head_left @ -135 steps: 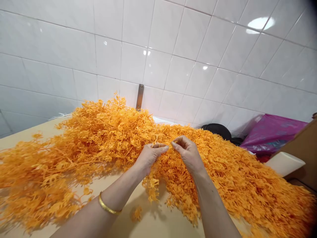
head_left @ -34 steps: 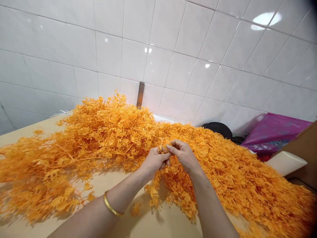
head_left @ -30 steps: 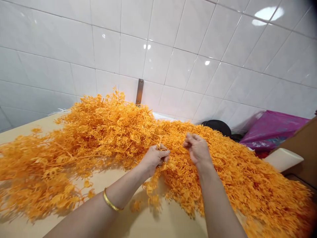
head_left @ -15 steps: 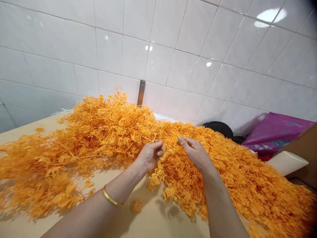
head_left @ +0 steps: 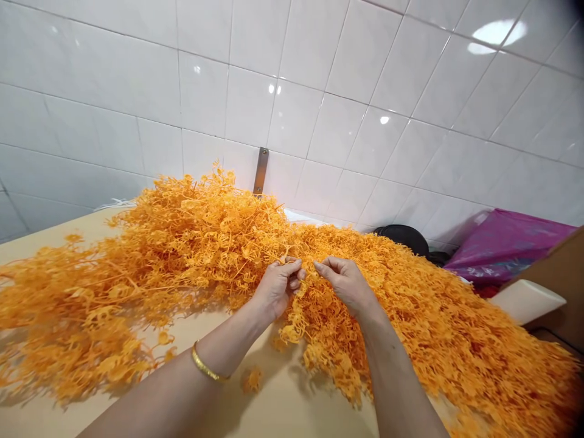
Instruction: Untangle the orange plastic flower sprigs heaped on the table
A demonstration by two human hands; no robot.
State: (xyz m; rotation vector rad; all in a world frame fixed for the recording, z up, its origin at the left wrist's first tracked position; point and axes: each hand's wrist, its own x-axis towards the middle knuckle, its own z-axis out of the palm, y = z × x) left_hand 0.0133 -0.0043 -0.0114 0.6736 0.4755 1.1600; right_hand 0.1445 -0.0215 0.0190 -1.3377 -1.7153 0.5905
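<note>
A large heap of orange plastic sprigs (head_left: 182,243) covers the tan tabletop (head_left: 283,407), piled higher at the left and spreading flatter to the right. My left hand (head_left: 276,286), with a gold bangle on its wrist, is closed on an orange sprig (head_left: 296,322) whose end hangs down toward the table. My right hand (head_left: 347,283) is just beside it over the heap, with thumb and fingertips pinched on the same sprig near the left fingers.
White tiled wall (head_left: 319,91) behind with a metal bracket (head_left: 260,172). At the right lie a purple plastic bag (head_left: 506,243), a black round object (head_left: 401,236), a white block (head_left: 524,301) and a brown cardboard edge (head_left: 561,274). A loose orange bit (head_left: 250,380) lies on the table.
My right hand pulled away to the right a second ago, then came back to meet my left hand at the sprig. My left hand stayed in place.
</note>
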